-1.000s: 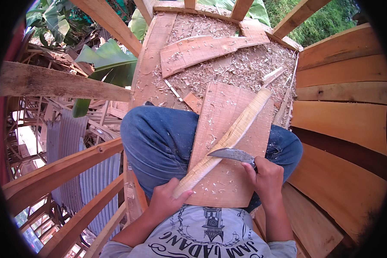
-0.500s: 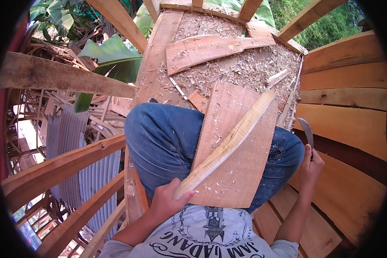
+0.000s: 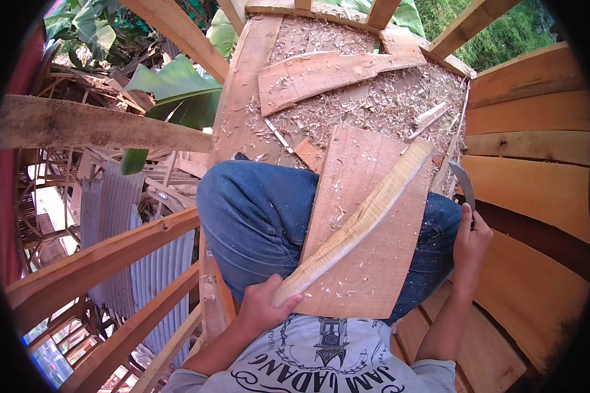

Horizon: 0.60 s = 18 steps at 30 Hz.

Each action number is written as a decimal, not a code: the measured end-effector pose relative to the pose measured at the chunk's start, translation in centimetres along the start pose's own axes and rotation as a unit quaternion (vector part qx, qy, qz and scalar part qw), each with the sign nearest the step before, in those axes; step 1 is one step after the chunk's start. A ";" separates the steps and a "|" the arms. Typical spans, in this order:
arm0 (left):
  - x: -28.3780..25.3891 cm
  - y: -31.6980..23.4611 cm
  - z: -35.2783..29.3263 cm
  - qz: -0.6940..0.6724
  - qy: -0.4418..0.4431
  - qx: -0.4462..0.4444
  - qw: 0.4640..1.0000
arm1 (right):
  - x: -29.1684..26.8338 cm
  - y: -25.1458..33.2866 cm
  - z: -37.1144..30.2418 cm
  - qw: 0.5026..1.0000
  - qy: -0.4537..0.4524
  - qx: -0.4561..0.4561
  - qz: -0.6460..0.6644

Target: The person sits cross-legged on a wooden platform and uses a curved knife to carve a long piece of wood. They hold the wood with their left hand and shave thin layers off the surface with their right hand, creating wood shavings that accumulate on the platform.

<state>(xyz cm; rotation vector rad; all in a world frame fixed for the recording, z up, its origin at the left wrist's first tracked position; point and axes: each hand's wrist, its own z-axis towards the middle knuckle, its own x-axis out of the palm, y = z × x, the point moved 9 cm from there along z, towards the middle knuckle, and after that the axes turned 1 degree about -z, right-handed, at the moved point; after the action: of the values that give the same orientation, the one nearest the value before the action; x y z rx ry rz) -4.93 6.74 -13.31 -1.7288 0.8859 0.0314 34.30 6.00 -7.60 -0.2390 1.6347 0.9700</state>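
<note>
A long, slightly curved piece of wood [image 3: 364,219], pale with a whittled edge, runs slantwise across a flat board [image 3: 357,281]. My left hand [image 3: 267,304] is closed around its near end. The board lies over my lap between my thighs, dotted with shavings. Out to the right, beside my right knee, my right hand [image 3: 472,242] is wrapped round the handle of a knife with a curved blade [image 3: 462,180]. The blade points up and away, apart from the wood. Most of the knife's handle is hidden in my fist.
A shaped plank [image 3: 328,77] rests among wood shavings [image 3: 367,108] on the floor ahead, with small offcuts [image 3: 431,116] nearby. Plank walling [image 3: 524,173] stands close on the right. Wooden rails [image 3: 111,259] border the left, with corrugated sheets [image 3: 157,275] below.
The view has shifted a little, so most things appear slightly further right. My right hand and the knife have turned slightly. My left hand keeps its hold on the wood.
</note>
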 end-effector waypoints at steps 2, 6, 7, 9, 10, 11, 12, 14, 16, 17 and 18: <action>0.2 0.0 0.2 0.006 0.004 0.000 1.000 | -0.5 1.2 -0.7 0.999 0.049 -0.022 -0.004; 0.4 -0.5 1.0 -0.001 0.035 -0.011 0.999 | 2.7 7.3 -7.1 0.967 0.167 -0.191 -0.009; 0.4 -0.5 1.0 -0.005 0.036 -0.011 0.999 | 4.1 8.9 -8.8 0.948 0.220 -0.232 -0.003; 0.3 -0.2 1.0 -0.027 0.047 -0.020 0.998 | 5.1 9.2 -8.7 0.951 0.207 -0.232 0.000; 0.3 0.0 0.9 -0.038 0.052 -0.025 0.998 | 5.5 9.3 -8.4 0.952 0.200 -0.232 0.003; 0.2 0.2 0.9 -0.037 0.060 -0.031 0.997 | 5.7 8.8 -7.5 0.960 0.181 -0.213 -0.001; 0.3 0.3 1.0 -0.035 0.069 -0.032 0.996 | 5.2 7.5 -6.1 0.969 0.156 -0.193 -0.005; 0.4 0.2 1.1 -0.030 0.082 -0.025 0.996 | 4.4 6.5 -5.0 0.976 0.128 -0.176 -0.016; 0.6 0.0 1.1 -0.024 0.089 -0.009 0.996 | 3.2 6.7 -4.4 0.975 0.121 -0.183 -0.031; 0.5 0.0 1.3 -0.031 0.094 -0.012 0.995 | 4.0 8.2 -5.5 0.959 0.155 -0.237 -0.020; 0.5 -0.3 1.6 -0.042 0.107 -0.016 0.993 | 4.7 9.7 -7.2 0.940 0.189 -0.283 -0.014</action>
<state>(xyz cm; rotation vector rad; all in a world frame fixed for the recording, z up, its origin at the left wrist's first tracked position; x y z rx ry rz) -3.74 7.86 -13.86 -1.8208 0.9716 -0.2003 21.60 8.74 -7.30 -0.8822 1.6463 1.4244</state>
